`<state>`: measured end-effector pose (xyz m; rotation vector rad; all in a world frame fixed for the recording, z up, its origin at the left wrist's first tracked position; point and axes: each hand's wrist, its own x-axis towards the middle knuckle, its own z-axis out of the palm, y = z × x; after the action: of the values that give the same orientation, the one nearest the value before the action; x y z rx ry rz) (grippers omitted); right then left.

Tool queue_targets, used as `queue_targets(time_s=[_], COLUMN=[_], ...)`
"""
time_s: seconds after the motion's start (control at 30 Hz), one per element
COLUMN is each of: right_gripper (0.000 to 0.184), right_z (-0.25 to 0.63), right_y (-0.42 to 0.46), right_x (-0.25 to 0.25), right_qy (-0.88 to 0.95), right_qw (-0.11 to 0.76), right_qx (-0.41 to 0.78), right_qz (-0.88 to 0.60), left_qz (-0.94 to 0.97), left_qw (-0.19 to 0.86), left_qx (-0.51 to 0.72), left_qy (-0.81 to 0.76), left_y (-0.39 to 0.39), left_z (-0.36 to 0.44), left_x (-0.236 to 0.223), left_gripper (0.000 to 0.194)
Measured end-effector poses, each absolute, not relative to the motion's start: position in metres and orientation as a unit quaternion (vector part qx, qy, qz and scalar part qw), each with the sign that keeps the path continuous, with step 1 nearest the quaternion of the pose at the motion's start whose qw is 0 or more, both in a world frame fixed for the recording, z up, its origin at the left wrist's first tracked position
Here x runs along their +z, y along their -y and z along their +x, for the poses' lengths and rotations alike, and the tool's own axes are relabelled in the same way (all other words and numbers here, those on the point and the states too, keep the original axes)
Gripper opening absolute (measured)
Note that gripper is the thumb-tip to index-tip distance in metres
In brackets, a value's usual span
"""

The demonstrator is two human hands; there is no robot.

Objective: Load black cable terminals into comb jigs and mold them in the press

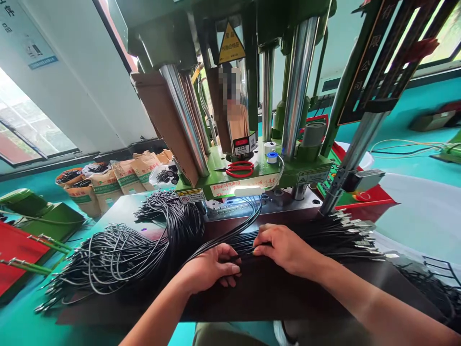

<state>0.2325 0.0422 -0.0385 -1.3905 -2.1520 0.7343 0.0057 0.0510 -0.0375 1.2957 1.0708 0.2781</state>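
My left hand (pixel 211 266) rests on a bundle of thin black cables (pixel 237 240) lying across a dark worktable (pixel 288 293), its fingers curled over the strands. My right hand (pixel 279 245) sits just beside it, fingers bent and pinching the same strands. The cables run right to a fan of metal plug ends (pixel 355 235). A big loose heap of black cables (pixel 122 250) spreads to the left. Some strands lead up into the mould (pixel 248 192) of a green press machine (pixel 252 173).
Red scissors (pixel 239 169) and tape rolls (pixel 272 156) lie on the machine's green deck between chrome columns (pixel 297 81). Paper sacks (pixel 118 180) stand at the left on the teal floor. A person stands behind the machine. A white tub (pixel 421 211) sits at right.
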Motion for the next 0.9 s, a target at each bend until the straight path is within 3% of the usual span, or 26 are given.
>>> queue_targets(time_s=[0.3,0.47,0.6,0.7,0.8,0.9], right_gripper=[0.022,0.015,0.025,0.047,0.036,0.042], right_z=[0.236,0.231,0.229,0.241,0.281,0.342], right_y=[-0.043,-0.044,-0.036,-0.028,-0.019,-0.009], right_x=[-0.039,-0.034,-0.032,-0.039,-0.051,-0.059], right_qy=[0.781,0.794,0.818,0.844,0.839,0.814], right_qw=[0.167,0.165,0.163,0.125,0.08,0.082], right_qx=[0.336,0.301,0.279,0.201,0.065,-0.04], right_qz=[-0.5,-0.503,-0.476,-0.481,-0.534,-0.574], left_qz=[0.562,0.561,0.565,0.555,0.558,0.569], left_qw=[0.653,0.656,0.652,0.654,0.656,0.657], left_qx=[0.159,0.165,0.13,0.129,0.124,0.108], left_qy=[-0.483,-0.478,-0.488,-0.498,-0.494,-0.482], left_y=[-0.047,-0.048,-0.05,-0.051,-0.052,-0.053], left_z=[0.005,0.004,0.002,0.001,0.001,0.002], left_x=[-0.036,-0.035,-0.031,-0.026,-0.022,-0.021], left_gripper=[0.036,0.04,0.043,0.046,0.047,0.043])
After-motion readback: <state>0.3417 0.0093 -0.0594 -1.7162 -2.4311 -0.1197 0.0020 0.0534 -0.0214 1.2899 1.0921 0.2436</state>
